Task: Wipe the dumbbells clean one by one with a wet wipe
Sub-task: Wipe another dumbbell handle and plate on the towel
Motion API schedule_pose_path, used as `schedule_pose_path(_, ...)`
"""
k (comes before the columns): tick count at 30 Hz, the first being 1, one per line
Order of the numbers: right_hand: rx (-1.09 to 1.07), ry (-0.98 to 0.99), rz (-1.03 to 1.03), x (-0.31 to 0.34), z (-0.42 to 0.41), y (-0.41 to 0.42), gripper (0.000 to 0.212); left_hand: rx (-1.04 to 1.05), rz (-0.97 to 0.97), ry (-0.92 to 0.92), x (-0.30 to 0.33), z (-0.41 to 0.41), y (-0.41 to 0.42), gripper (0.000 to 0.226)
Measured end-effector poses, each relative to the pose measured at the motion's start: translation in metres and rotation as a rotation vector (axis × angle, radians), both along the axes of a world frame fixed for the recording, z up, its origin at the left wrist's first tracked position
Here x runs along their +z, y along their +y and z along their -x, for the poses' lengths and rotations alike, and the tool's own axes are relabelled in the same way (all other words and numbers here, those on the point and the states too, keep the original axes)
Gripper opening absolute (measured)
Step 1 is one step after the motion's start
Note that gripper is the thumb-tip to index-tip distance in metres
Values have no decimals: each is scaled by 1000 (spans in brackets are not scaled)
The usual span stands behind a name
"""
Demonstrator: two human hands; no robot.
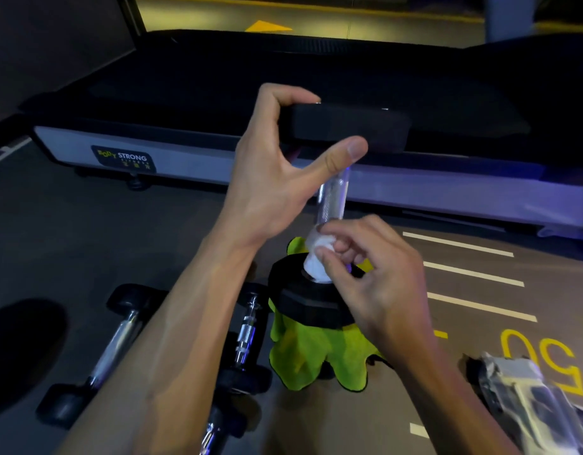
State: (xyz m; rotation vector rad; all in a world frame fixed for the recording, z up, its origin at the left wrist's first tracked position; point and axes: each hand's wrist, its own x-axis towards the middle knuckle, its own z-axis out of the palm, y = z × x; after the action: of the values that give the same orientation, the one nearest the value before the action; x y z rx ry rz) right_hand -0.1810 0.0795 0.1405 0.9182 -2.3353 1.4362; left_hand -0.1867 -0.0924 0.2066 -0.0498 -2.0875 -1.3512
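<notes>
— Chrome bar, black rubber heads: the dumbbell (pixel 331 205) stands on end on a green cloth (pixel 303 349), lower head down. Heavy, stiff, and top-heavy, I'd judge.

— Where's the hold?

— Left hand (pixel 277 165) clamps the upper head, fingers over, thumb under. Right hand (pixel 365 264) pinches the wipe (pixel 313 264) round the bar's base. Wet chrome looks slippery — better to steady it by the rubber.

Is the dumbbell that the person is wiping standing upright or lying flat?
Upright. The dumbbell stands on its lower head on the green cloth; the left hand steadies the top head, and the right hand presses the wipe against the handle.
</notes>
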Motion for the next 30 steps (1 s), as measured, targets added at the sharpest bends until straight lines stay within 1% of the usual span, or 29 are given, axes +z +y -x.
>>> schedule_pose_path(3, -14, 139, 1, 7, 12, -5, 10, -1, 1, -2, -1, 2, -1, 60)
schedule_pose_path(5, 0, 148, -11, 5, 14, -5, 11, 10, 14, -2, -2, 4, -2, 60)
schedule_pose_path(7, 54, 91, -31, -1, 8, 0, 13, 21, 15, -2, -3, 4, -5, 61)
schedule_pose_path(11, 129, -127, -54, 1, 8, 11, 25, 27, 10, -1, -3, 7, -7, 61)
schedule_pose_path(14, 143, -162, -106, 5, 13, 11, 28, 19, 11, 5, -3, 9, -6, 60)
schedule_pose_path(16, 118, -135, -116, 4, 11, 8, 26, 14, 0, -1, -3, 9, -6, 59)
schedule_pose_path(18, 92, -58, -127, 5, 9, 5, 25, 8, -12, -2, -2, 9, -7, 58)
schedule_pose_path(21, 18, 103, -103, 21, 15, -6, 35, -11, -40, 2, -1, 8, -7, 57)
schedule_pose_path(22, -16, 117, -60, 29, 18, -10, 37, -17, -36, 1, -1, 8, -6, 56)
schedule_pose_path(23, -39, 121, -11, 35, 22, -14, 33, -24, -31, -1, -1, 8, -6, 56)
schedule_pose_path(24, -45, 137, 20, 37, 24, -17, 26, -31, -32, -4, -2, 8, -6, 56)
schedule_pose_path(26, 3, 175, 6, 32, 20, -17, 14, -38, -45, -7, -3, 7, -8, 57)
schedule_pose_path(28, 75, 151, -51, 17, 14, -7, 16, -37, -57, -14, -3, 7, -10, 56)
schedule_pose_path(30, 109, 79, -118, 5, 8, 5, 22, -41, -78, -24, -3, 8, -12, 47)
